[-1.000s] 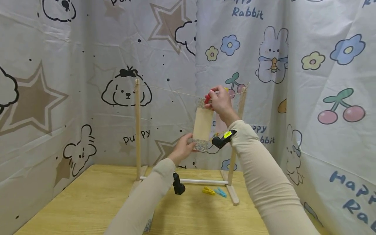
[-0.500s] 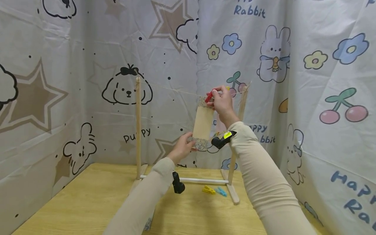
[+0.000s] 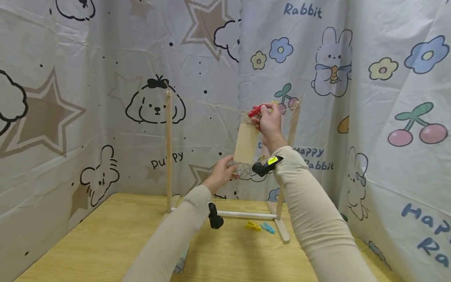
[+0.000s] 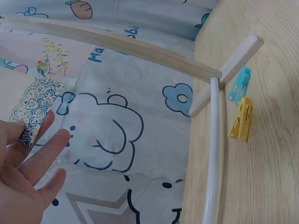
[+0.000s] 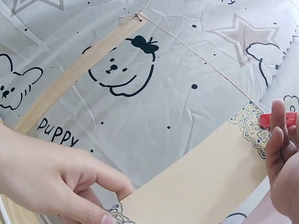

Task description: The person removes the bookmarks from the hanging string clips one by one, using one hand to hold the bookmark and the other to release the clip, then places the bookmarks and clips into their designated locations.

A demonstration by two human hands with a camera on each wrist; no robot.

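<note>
A beige card (image 3: 246, 137) with blue lace-like patterns at both ends hangs tilted beneath a thin string (image 3: 211, 104). My left hand (image 3: 222, 172) pinches its lower left corner between thumb and fingers, as the left wrist view also shows. At the card's top edge, my right hand (image 3: 271, 123) holds a red clothespin (image 3: 255, 111), its tip overlapping the string and card edge. Behind the right hand, a pink card (image 4: 60, 58) with yellow flowers and a bird is partly hidden. A bit of another yellow clothespin shows just above the right hand.
Two wooden posts (image 3: 169, 152) carry the string, joined low down by a white rod (image 3: 246, 215). A yellow clothespin (image 3: 253, 225) and a light blue clothespin (image 3: 267, 228) lie by the right foot. Another patterned card (image 3: 180, 264) lies partly under my left forearm. Printed curtains (image 3: 218, 70) surround the table.
The red clothespin has turned from steeply slanted to flatter in my right fingers, beside the string. My left hand keeps its hold on the card. The head view has shifted slightly.
</note>
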